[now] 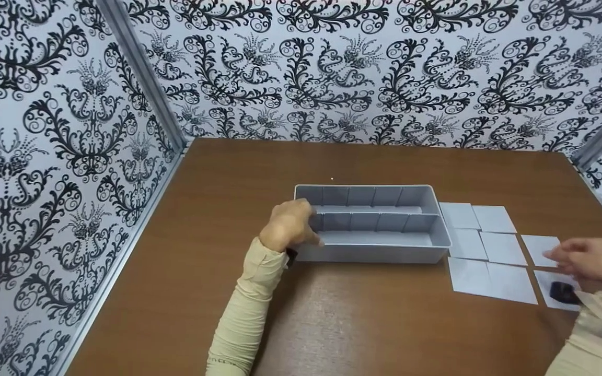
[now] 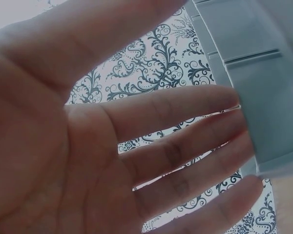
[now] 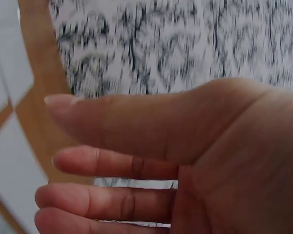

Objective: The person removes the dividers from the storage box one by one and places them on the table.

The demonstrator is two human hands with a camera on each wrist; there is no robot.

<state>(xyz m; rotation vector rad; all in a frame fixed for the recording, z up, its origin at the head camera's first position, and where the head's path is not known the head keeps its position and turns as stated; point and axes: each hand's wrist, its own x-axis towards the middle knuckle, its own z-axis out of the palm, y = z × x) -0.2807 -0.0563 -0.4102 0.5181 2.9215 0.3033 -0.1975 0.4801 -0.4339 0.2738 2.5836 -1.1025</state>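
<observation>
A grey plastic tray with a lengthwise divider stands on the table. At its left end is my left hand, the thumb near the front rim. In the left wrist view the fingers of that hand reach out nearly straight, their tips right at the tray's wall. My right hand is over the white paper squares at the right, overlapping two of them in the head view. Its fingers are loosely extended in the right wrist view, with nothing between them and the thumb.
Several paper squares lie in rows just right of the tray, with two more apart at far right. Brown tabletop surrounds the tray. Patterned wall panels with grey metal posts bound the back and sides.
</observation>
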